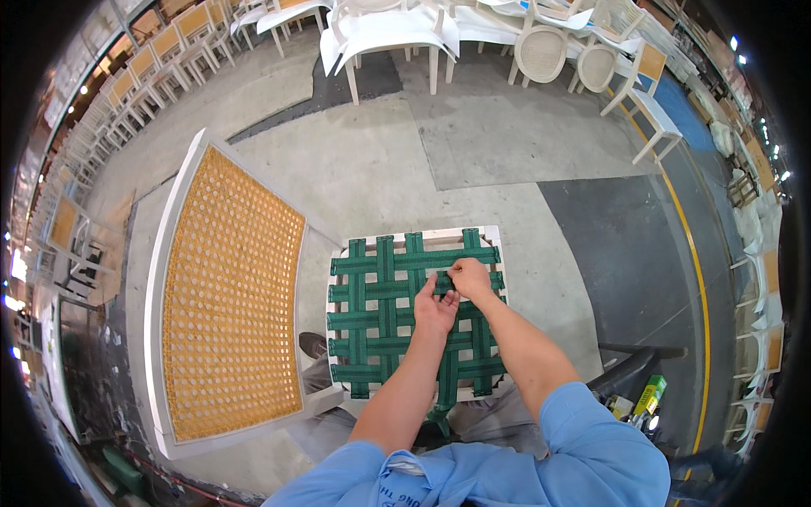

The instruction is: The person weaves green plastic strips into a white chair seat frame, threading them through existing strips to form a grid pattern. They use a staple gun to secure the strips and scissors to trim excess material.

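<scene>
In front of me stands a pale chair frame, its seat (490,238) criss-crossed by green webbing straps (387,318). My right hand (470,278) is over the far right part of the seat, thumb and fingertips pinched on a green strap. Just to its left, my left hand (436,310) is turned palm up, its thumb and fingers curled round the same strap, close to the right fingertips. That lengthwise strap (448,384) runs toward me, and its slack hangs over the near edge. The strap's tip is hidden by my fingers.
The chair's woven cane back (232,300) rises at the left of the seat. Rows of pale chairs (144,63) line the far left, and white-covered seats (389,38) stand ahead. At the lower right lie a dark bar (646,349) and a green-yellow box (650,393).
</scene>
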